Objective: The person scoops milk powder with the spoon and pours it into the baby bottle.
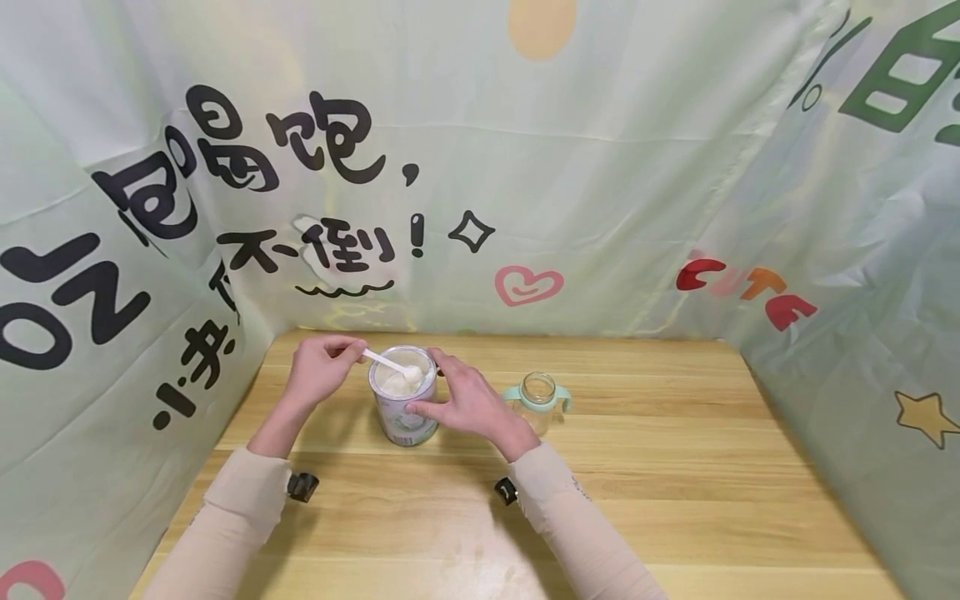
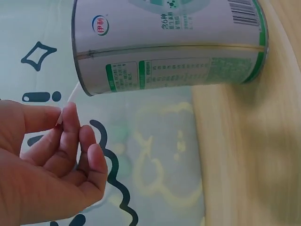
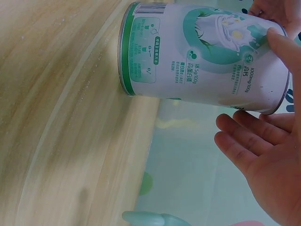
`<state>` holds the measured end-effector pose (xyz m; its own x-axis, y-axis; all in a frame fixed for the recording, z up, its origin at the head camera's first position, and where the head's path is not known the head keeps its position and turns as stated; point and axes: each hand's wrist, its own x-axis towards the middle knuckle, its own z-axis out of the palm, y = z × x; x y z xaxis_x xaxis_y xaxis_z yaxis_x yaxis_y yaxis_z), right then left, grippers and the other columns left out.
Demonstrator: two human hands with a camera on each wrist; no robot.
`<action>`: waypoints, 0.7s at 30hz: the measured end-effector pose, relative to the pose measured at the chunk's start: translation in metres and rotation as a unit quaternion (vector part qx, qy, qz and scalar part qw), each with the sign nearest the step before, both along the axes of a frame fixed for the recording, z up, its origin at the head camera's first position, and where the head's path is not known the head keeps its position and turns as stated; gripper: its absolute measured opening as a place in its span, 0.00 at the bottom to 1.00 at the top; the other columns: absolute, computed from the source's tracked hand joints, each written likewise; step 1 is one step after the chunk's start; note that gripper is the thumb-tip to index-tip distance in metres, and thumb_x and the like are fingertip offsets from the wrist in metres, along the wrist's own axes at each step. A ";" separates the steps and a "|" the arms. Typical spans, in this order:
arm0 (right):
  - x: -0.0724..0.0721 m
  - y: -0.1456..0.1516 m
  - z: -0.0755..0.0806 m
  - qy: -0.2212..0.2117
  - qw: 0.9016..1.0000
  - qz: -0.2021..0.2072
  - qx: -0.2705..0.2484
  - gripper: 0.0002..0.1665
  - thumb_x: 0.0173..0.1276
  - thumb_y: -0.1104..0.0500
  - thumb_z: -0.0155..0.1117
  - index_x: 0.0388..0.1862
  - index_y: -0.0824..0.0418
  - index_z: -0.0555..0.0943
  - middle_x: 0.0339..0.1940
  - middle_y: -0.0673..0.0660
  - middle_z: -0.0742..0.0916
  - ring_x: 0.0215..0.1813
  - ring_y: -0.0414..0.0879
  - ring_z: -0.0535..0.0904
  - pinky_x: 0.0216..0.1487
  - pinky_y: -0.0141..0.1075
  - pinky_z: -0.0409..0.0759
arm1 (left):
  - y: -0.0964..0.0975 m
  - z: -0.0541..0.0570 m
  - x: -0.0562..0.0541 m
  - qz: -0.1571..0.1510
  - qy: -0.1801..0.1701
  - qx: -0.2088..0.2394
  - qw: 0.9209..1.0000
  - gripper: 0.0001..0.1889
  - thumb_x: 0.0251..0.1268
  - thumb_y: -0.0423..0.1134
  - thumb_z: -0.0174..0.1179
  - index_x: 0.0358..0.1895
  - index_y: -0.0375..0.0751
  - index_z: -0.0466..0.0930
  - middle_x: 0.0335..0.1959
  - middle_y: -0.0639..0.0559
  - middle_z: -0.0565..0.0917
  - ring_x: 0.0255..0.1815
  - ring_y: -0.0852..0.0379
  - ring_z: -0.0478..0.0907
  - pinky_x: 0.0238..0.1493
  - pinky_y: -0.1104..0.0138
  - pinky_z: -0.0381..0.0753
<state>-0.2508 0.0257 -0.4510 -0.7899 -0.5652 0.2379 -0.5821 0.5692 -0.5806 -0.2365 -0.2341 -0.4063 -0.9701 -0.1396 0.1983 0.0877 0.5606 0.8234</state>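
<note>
A milk powder can (image 1: 406, 421) stands upright on the wooden table without a lid, pale powder showing inside. My left hand (image 1: 322, 367) pinches the end of a white scoop's handle (image 1: 384, 360) between thumb and fingertips. The scoop's bowl (image 1: 412, 374) carries a heap of powder over the can's mouth. My right hand (image 1: 472, 396) steadies the can from the right near its rim, thumb in front and fingers behind. In the left wrist view, only a thin bit of the handle (image 2: 74, 92) shows past my fingertips; the can hides the rest.
Just right of my right hand stands a clear baby bottle (image 1: 538, 387), uncapped, with mint-green handles; my wrist partly covers it. The wooden table (image 1: 660, 467) stretches to the right and front. Printed fabric walls (image 1: 600, 208) rise behind and at both sides.
</note>
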 end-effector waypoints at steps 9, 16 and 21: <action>0.000 0.000 0.000 -0.005 1.000 -0.003 0.000 0.57 0.67 0.33 0.73 0.84 0.59 0.61 0.78 0.61 0.76 0.78 0.57 0.74 0.77 0.52 0.74 | -0.006 0.002 0.001 -0.006 -0.069 0.104 0.992 0.18 0.77 0.39 0.63 0.55 0.24 0.85 0.28 0.61 0.89 0.29 0.69 0.81 0.30 0.74 0.77; -0.001 0.000 0.000 0.001 1.000 -0.001 0.001 0.57 0.67 0.34 0.74 0.84 0.60 0.62 0.78 0.61 0.76 0.78 0.57 0.74 0.77 0.52 0.74 | -0.009 0.007 0.002 0.000 -0.100 0.140 0.985 0.20 0.79 0.40 0.62 0.60 0.25 0.83 0.27 0.66 0.88 0.28 0.72 0.81 0.32 0.74 0.80; 0.000 0.000 0.001 -0.002 1.000 -0.001 0.003 0.57 0.67 0.34 0.74 0.84 0.60 0.61 0.79 0.61 0.76 0.78 0.57 0.73 0.78 0.52 0.73 | -0.010 0.011 0.002 -0.003 -0.109 0.166 0.980 0.22 0.79 0.40 0.61 0.62 0.23 0.81 0.27 0.64 0.89 0.28 0.72 0.82 0.33 0.74 0.82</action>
